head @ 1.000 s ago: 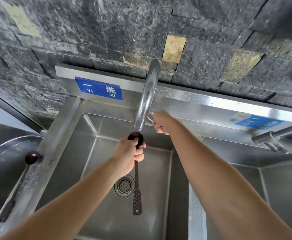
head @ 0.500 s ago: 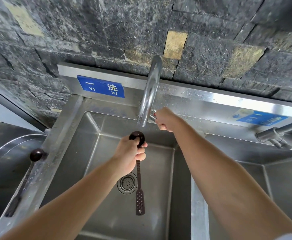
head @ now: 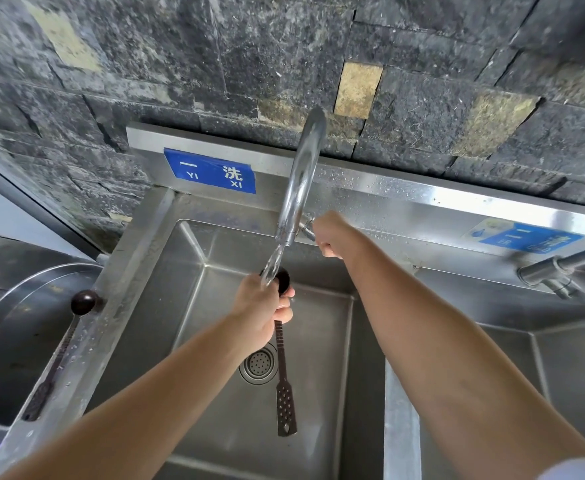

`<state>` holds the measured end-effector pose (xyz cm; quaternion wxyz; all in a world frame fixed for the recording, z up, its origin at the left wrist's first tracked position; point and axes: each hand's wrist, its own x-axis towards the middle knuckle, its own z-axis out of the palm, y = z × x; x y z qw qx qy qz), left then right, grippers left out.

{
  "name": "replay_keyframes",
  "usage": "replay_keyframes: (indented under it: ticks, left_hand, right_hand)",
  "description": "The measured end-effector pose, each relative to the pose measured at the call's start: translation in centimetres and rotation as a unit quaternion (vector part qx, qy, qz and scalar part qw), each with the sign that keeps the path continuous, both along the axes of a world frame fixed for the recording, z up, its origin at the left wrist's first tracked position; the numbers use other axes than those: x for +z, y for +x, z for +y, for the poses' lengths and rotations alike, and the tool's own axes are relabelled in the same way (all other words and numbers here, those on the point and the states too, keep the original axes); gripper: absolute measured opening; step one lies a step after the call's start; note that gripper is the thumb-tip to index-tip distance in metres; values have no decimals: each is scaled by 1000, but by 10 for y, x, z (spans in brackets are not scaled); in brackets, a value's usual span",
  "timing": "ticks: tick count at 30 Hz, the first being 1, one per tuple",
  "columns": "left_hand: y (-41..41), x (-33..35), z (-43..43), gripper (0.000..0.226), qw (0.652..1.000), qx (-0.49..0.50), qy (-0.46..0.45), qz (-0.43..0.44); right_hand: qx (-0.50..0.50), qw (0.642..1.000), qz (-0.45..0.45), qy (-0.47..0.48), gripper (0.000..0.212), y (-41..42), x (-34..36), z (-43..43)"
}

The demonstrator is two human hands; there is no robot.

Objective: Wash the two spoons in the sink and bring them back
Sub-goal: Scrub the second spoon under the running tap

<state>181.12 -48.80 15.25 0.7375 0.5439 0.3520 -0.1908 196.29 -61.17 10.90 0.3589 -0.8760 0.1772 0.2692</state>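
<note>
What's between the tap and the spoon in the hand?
A stream of water, in the head view: it falls from the tap onto the spoon the left hand grips.

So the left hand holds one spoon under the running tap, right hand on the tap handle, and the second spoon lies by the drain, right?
Not quite: in the head view the second spoon lies on the sink's left rim, not by the drain. The left hand, its spoon, the tap and the right hand are as you say.
</note>
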Motion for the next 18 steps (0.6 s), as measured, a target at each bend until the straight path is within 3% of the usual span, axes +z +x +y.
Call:
replay_keyframes:
  ticks: [1,2,3,4,6,8,9,12,14,18]
  left_hand:
    - [-1,1,0,33,1000,4,1,4]
    - [-3,3,1,32,1000,5,-2,7]
    - [-4,4,2,32,1000,5,-5,10]
    - [-6,4,3,33,1000,2,-8,11]
    - [-9,5,4,34,1000,-3,-8,14]
    - [-12,5,4,34,1000,-4,-8,16]
    - [-13,6,5,33,1000,-5,-9,15]
    - [-17,12,6,27,999,-4,-37,22]
    - [-23,16,10,23,996,0,-81,24]
    - [-37,20,15,29,994,-10,-108,-14]
  right_hand:
    - [-34,999,3,33,33,-2,-3,3]
    - [17,999,12,-28,33,0,0,5]
    - [-19,999,49,-11,34,-1,-3,4]
    - [75,994,43,-67,35,-7,0,4]
    - [130,982,6,-137,33,-7,2,7]
    - [-46,999,8,25,26,-9,5,7]
    - [-138,982,18,131,22,-14,10,7]
    - [-221,960,-36,165,19,-48,18,8]
    - [-205,963,-59,165,29,-81,19,11]
    - [-110,922,80,362,56,-176,24,20]
